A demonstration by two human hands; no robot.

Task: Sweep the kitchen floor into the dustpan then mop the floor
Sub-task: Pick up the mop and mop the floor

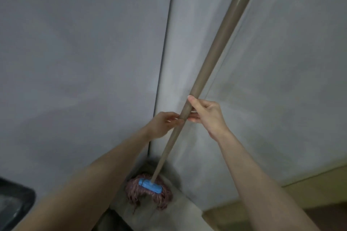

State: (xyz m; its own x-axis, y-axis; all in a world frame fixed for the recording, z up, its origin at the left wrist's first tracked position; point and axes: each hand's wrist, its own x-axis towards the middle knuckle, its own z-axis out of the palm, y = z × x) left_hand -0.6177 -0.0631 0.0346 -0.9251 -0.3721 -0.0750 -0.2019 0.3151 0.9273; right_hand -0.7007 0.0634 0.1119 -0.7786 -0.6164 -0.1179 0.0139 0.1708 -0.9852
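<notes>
KITCHEN CORNER: At the lower left edge of the frame a dark, rounded-cornered object (15,202) pokes into view; I cannot tell whether it is the dustpan. Above it, grey wall (75,43) fills the left half of the frame.

My left hand (164,123) reaches in from the lower left and meets the mop handle (216,52) just below centre. Its fingers touch the pole from the left side, but motion blur stops me saying whether they wrap it or only steady it.

Below, at bottom centre, the mop head (148,193) sits low in the corner where the two walls meet. Its pinkish strands are splayed out under a blue clamp (150,185). The pole rises from that clamp on a slant and leaves the frame at the upper right.

My right hand (206,114) has the firmer hold. The thumb lies up along the pole, the fingers curl round behind it, and it sits right beside the left hand. A pale tan strip (300,193) runs along the lower right.

By my reckoning the mopping stage is in hand. To do it well I should close the left hand fully, slide it lower so the hands are spread for leverage, and lift the head out of the corner. Then I should lay the strands flat and work in overlapping passes, backing away from the wet floor.
</notes>
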